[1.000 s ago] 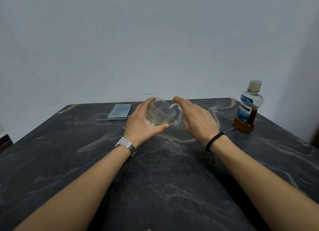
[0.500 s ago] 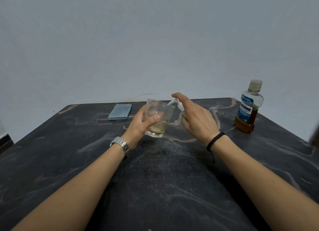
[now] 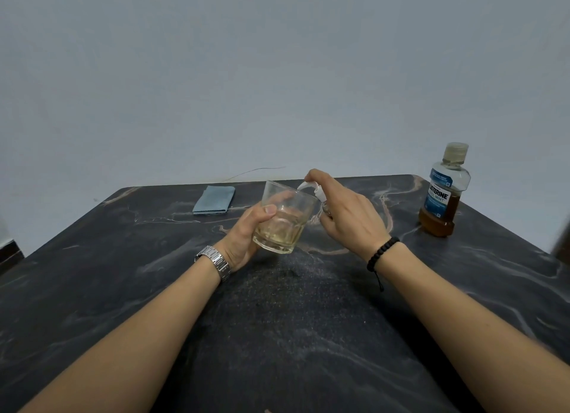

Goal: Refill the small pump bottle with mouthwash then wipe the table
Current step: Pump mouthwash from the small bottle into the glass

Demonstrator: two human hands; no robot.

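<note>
My left hand [image 3: 245, 232] grips a clear drinking glass [image 3: 285, 219] with a little pale yellow liquid at its bottom, held tilted just above the dark marble table [image 3: 277, 335]. My right hand [image 3: 348, 218] holds the small pump bottle [image 3: 316, 193]; only its white pump head shows, its nozzle at the glass rim, with my index finger on top. The bottle's body is mostly hidden behind my fingers. A mouthwash bottle [image 3: 444, 193] with amber liquid and its cap on stands at the table's far right.
A folded light-blue cloth [image 3: 214, 199] lies at the far edge, left of the glass. A thin wire [image 3: 256, 171] runs along the wall behind the table. A grey wall stands close behind.
My left hand has lifted the glass off the table and tilted it. My right hand has risen with the pump bottle, bringing its nozzle to the glass rim.
</note>
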